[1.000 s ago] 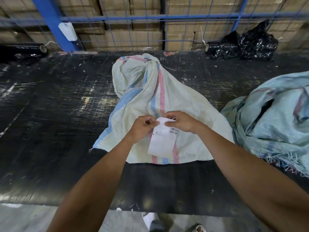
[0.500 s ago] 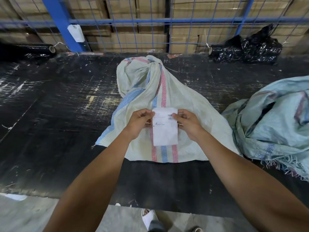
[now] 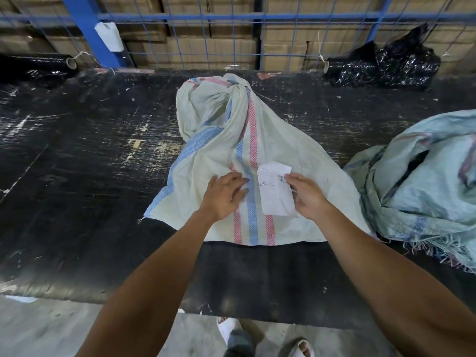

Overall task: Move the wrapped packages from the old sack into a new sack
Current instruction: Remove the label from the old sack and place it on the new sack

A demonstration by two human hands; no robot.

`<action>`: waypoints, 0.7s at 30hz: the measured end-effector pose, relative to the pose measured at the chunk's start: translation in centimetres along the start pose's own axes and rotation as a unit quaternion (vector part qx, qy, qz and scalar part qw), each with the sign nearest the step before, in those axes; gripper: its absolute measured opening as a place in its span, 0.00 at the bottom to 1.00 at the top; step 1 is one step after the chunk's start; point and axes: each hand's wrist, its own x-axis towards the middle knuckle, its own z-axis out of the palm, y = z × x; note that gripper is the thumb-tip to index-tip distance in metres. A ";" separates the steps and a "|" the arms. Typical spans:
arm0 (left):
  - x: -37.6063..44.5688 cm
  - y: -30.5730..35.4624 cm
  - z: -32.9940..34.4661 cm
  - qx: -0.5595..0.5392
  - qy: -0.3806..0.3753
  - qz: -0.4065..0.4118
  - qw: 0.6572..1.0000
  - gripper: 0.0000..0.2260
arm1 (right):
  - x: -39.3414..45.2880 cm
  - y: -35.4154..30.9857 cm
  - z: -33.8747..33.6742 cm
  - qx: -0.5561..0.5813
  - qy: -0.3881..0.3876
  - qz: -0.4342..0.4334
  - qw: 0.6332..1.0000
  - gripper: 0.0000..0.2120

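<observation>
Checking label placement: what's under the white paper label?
The white paper label lies on the cream striped sack, over its red and blue stripes. The right hand touches its right edge and covers that side. What the sack holds beneath cannot be seen.

Black table [image 3: 85, 176], surface scuffed and streaked with pale scratches, front edge rounded. At centre, a cream sack [image 3: 219, 140] with blue and red stripes lies flat, its knotted neck toward 12 o'clock. At 3 o'clock, a pale green sack [image 3: 425, 186], crumpled, frayed along its near edge. At 1 o'clock, crumpled black plastic [image 3: 386, 65]. At 10 o'clock, a roll of black film [image 3: 33, 65].
</observation>
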 end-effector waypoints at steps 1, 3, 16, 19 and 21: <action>0.0 -0.3 0.2 0.056 -0.041 -0.004 0.998 0.24 | 0.2 0.7 -0.2 0.001 0.009 0.002 1.000 0.05; 0.0 -1.4 0.6 0.116 -0.115 -0.012 0.986 0.35 | 0.7 1.5 -0.5 0.034 0.059 -0.013 0.998 0.07; 1.5 -2.0 -1.5 0.116 -0.159 -0.042 0.980 0.42 | 0.6 0.9 0.9 0.037 0.055 -0.015 0.998 0.04; 1.8 -0.9 -1.2 0.120 -0.140 -0.051 0.982 0.41 | -0.1 1.5 2.7 0.016 -0.045 0.016 0.999 0.04; 1.6 -0.9 -0.9 0.112 -0.164 -0.070 0.977 0.47 | 0.0 2.0 3.4 -0.024 -0.042 0.027 0.998 0.05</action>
